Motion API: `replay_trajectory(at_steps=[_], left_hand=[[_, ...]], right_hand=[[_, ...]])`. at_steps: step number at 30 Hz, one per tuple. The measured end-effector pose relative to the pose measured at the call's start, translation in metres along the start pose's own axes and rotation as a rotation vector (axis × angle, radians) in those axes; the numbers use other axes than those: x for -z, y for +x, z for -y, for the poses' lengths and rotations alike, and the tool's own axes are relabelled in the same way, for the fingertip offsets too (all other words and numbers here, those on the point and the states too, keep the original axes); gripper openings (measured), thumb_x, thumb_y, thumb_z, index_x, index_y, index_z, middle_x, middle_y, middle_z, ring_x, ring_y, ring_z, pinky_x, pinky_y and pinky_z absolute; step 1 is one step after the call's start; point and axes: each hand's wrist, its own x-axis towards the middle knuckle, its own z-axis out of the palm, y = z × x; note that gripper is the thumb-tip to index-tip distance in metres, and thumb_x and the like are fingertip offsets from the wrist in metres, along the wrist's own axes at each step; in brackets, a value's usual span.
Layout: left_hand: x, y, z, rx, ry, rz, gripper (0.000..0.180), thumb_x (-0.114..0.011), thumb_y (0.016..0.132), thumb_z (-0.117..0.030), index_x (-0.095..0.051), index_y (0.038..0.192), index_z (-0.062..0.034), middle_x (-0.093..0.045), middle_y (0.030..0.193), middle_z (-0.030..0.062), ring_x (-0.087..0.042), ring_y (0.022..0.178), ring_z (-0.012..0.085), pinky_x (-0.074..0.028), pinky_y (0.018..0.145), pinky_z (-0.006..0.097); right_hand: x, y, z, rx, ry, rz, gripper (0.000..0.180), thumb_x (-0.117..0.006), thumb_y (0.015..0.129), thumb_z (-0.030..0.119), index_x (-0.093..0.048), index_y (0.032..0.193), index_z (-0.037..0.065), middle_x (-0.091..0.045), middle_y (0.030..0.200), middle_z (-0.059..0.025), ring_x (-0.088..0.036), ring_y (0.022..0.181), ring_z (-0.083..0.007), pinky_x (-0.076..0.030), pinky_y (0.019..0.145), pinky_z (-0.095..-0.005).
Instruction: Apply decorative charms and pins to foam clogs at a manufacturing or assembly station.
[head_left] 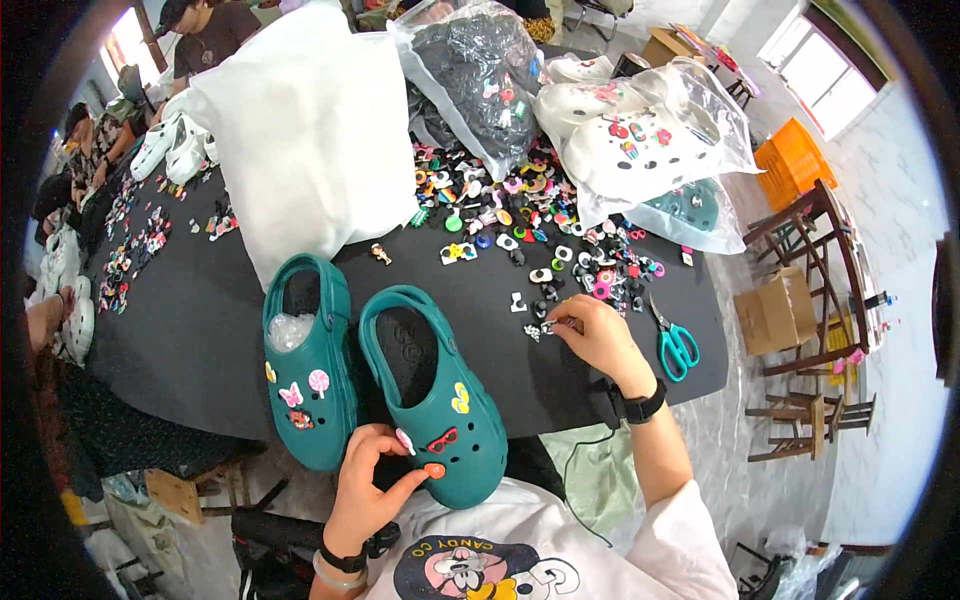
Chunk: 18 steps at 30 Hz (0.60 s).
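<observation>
Nearest, the left hand [368, 488] is gripping the toe of a green clog [430, 410], its fingers and thumb pressing against the side; red sunglasses [442, 440] and yellow flip-flop charms [460, 398] are decorating this shoe. It is jutting over the table's near edge, its matching clog [312, 358] lying just left. Farther right, the right hand [602, 340] is pinching a small piece [548, 327], too tiny to identify, above the black table [180, 340]. Teal-handled scissors [664, 324] are lying beside it. Beyond, loose charms [500, 215] are spreading before a white bag [310, 140] and bagged white clogs [640, 130].
</observation>
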Motion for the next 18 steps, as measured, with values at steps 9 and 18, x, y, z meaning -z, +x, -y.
replay_trajectory(at_steps=[9,18], left_hand=[[0.001,0.0,0.003,-0.005,-0.03,0.014,0.037,-0.081,0.07,-0.007,-0.053,0.094,-0.0043,-0.054,0.1,0.0113,-0.055,0.096,0.0265,-0.044,0.087,0.035],[0.002,0.0,-0.003,-0.118,-0.036,0.015,0.03,-0.078,0.079,-0.014,-0.054,0.094,-0.0042,-0.052,0.096,0.0109,-0.053,0.09,0.0249,-0.044,0.081,0.034]], right_hand=[[0.009,0.01,0.007,0.11,-0.032,-0.054,0.024,-0.071,0.079,0.009,-0.068,0.103,0.01,-0.064,0.087,-0.0082,-0.066,0.076,-0.0238,-0.052,0.068,-0.0333],[-0.01,0.028,-0.002,0.135,-0.227,0.0,0.025,-0.071,0.078,0.025,-0.069,0.101,0.016,-0.065,0.093,-0.0104,-0.064,0.09,-0.031,-0.052,0.074,-0.0431]])
